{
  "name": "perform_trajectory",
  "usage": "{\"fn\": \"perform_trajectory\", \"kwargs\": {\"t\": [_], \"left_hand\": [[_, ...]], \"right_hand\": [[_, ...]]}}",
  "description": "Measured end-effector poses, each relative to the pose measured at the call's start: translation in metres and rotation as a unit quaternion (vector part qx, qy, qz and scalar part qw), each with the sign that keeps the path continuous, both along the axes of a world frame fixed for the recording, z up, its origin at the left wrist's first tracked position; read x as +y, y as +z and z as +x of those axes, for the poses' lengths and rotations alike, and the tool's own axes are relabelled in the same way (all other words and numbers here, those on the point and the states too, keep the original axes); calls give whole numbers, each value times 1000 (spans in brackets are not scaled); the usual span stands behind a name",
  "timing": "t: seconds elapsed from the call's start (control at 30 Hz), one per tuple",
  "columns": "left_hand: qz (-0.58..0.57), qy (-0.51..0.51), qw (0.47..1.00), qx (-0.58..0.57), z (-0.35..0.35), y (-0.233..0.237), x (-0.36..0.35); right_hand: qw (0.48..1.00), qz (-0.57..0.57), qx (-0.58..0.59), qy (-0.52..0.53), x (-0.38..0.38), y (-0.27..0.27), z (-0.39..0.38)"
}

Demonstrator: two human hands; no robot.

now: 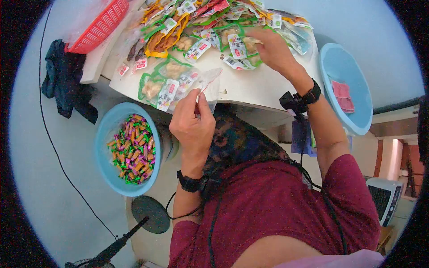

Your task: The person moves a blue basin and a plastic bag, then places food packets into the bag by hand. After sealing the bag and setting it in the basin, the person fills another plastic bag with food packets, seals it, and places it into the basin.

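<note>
My left hand [193,123] pinches the open edge of a clear plastic bag [206,85] that lies on the white table [263,87] with a few green-edged snack packets [166,87] inside it. My right hand [273,50] reaches further back into the heap of snack packets [201,22], its fingers closed on one green-edged packet [247,44]. Both wrists carry black bands.
A blue basin of wrapped candies [130,149] sits low on the left. Another blue basin [333,62] on the right holds red packets [343,95]. A red basket [100,27] and a dark cloth [65,80] lie at the far left. A round black stand base [151,214] is on the floor.
</note>
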State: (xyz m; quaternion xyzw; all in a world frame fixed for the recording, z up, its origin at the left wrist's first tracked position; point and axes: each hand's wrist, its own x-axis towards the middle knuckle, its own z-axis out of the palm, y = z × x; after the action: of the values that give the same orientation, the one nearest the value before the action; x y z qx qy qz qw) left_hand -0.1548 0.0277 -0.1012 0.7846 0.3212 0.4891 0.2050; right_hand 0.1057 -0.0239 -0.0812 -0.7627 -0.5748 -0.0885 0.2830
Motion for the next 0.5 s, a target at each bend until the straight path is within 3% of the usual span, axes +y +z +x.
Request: {"fn": "perform_trajectory", "kwargs": {"t": [0.03,0.13,0.3,0.43,0.5], "left_hand": [[9,3,1000,6,1,0,0],[34,9,999,30,1,0,-2],[52,24,997,45,2,1,0],[89,21,995,36,2,3,3],[92,12,996,21,3,1,5]], "right_hand": [[994,-58,-92,26,5,4,-3],[943,-73,-279,167,23,0,-6],[905,-110,-355,208,42,-10,2],[868,-150,-429,199,40,17,6],[883,-150,-408,178,34,27,9]]}}
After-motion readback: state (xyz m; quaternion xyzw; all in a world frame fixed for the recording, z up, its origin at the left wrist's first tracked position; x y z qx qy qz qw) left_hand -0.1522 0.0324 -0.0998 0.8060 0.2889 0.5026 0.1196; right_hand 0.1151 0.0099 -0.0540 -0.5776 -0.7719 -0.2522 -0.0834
